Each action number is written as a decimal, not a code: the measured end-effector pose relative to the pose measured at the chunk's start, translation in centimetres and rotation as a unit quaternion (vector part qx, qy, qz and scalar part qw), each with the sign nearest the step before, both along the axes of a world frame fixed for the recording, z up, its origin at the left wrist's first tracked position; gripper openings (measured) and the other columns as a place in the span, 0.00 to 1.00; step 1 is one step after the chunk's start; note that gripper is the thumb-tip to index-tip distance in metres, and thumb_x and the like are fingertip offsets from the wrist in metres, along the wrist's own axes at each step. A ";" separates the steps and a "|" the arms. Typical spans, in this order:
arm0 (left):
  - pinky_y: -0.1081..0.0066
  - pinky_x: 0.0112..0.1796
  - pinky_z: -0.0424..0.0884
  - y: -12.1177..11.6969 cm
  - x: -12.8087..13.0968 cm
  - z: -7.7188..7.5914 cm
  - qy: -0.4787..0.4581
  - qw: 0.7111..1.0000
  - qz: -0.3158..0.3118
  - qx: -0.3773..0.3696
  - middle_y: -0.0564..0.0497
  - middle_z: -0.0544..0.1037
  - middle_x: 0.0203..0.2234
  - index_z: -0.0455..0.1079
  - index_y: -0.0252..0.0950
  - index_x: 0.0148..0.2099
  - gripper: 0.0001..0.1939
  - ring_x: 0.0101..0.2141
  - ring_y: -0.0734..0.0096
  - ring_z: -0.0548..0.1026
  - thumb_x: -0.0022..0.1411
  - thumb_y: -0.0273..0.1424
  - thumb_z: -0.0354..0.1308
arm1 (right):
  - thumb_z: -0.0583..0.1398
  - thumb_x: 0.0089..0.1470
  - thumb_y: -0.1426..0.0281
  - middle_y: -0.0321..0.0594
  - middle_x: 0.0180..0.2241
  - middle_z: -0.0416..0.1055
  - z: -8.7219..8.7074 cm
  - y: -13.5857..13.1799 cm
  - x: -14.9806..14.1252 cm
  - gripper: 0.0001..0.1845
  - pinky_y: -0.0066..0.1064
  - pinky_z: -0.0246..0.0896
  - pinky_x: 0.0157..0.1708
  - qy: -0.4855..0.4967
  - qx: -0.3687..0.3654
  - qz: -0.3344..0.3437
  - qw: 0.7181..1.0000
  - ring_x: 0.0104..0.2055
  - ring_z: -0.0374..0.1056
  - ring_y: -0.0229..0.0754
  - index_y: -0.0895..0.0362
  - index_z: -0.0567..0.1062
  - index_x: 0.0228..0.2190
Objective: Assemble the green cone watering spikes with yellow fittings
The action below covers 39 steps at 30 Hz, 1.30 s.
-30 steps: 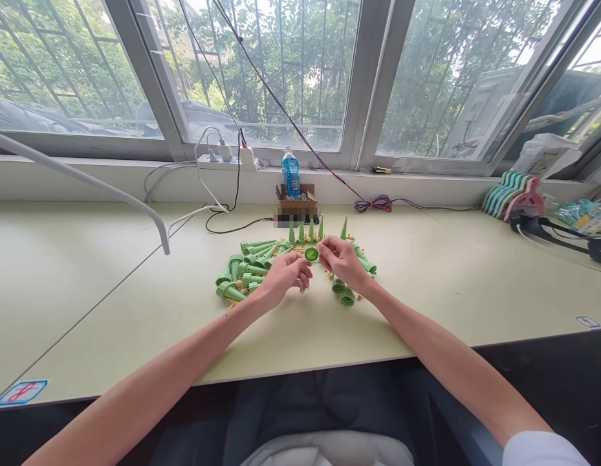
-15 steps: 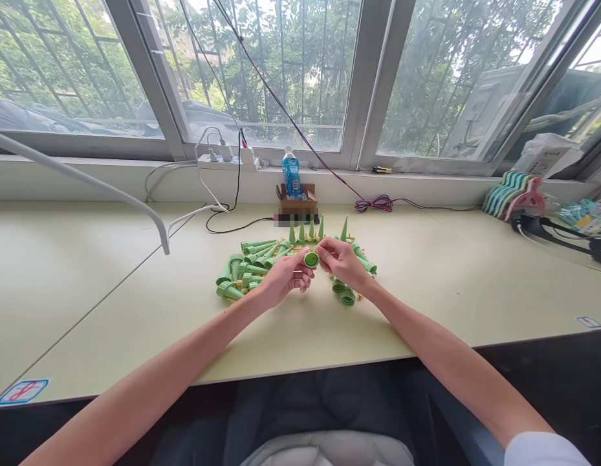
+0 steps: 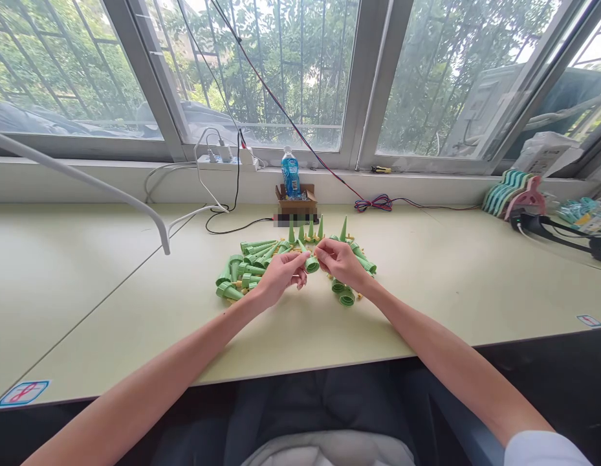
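Observation:
A green plastic watering spike point(image 3: 311, 265) is pinched between the fingers of my left hand point(image 3: 282, 277), its wide hollow end facing me and its tip pointing away. My right hand point(image 3: 343, 262) is closed in a pinch against the spike's right side. A bit of yellow shows at those fingertips, apparently a small yellow valve point(image 3: 316, 254), mostly hidden. More green spikes point(image 3: 258, 253) lie in a pile to the left, and several stand upright point(image 3: 320, 228) behind my hands. Two spikes point(image 3: 347, 297) lie under my right wrist with their open ends toward me.
Behind the spikes, a blue-labelled bottle point(image 3: 290, 173) stands in a small cardboard box point(image 3: 297, 202). A white curved tube point(image 3: 110, 184) reaches in from the left. Coiled cable point(image 3: 374, 203), hangers point(image 3: 514, 193) and a black headset point(image 3: 555, 230) lie to the right.
The spike in my left hand has tilted, so its opening now faces lower and its cone shows above. My right fingers stay close against it.

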<state>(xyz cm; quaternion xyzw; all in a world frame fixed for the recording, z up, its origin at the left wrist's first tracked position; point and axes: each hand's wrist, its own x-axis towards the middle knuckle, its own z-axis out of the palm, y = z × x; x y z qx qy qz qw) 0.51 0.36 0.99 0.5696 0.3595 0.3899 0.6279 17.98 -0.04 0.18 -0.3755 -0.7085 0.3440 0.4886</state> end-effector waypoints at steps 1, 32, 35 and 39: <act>0.74 0.19 0.61 0.0 0.0 0.0 0.006 1.000 0.003 0.013 0.54 0.66 0.14 0.70 0.32 0.29 0.17 0.16 0.78 0.64 0.56 0.42 0.63 | 0.55 0.59 0.55 0.31 0.19 0.61 0.0 0.0 0.0 0.18 0.26 0.53 0.21 -0.003 0.000 0.000 1.000 0.20 0.56 0.33 0.56 0.66 0.27; 0.73 0.26 0.71 0.1 -0.1 -1.1 0.186 0.891 0.124 0.394 0.51 0.69 0.30 0.74 0.38 0.37 0.13 0.24 0.77 0.67 0.61 0.43 0.58 | 0.54 0.59 0.58 0.31 0.17 0.62 0.1 0.1 0.2 0.16 0.26 0.54 0.23 -0.032 -0.003 -0.016 0.999 0.19 0.56 0.33 0.56 0.67 0.26; 0.74 0.24 0.70 -0.1 0.0 -1.0 0.174 0.899 0.125 0.383 0.51 0.68 0.29 0.72 0.37 0.35 0.15 0.23 0.77 0.68 0.61 0.44 0.58 | 0.54 0.60 0.59 0.30 0.17 0.61 0.0 0.2 0.1 0.16 0.26 0.54 0.23 -0.030 -0.002 -0.017 0.999 0.19 0.55 0.33 0.56 0.66 0.25; 0.76 0.18 0.65 -0.4 0.2 -0.9 0.144 0.930 0.113 0.318 0.52 0.68 0.26 0.66 0.35 0.28 0.21 0.18 0.79 0.68 0.64 0.48 0.53 | 0.54 0.60 0.60 0.30 0.16 0.61 -0.2 0.2 0.0 0.16 0.26 0.54 0.22 -0.026 -0.002 -0.008 1.000 0.19 0.55 0.32 0.56 0.65 0.25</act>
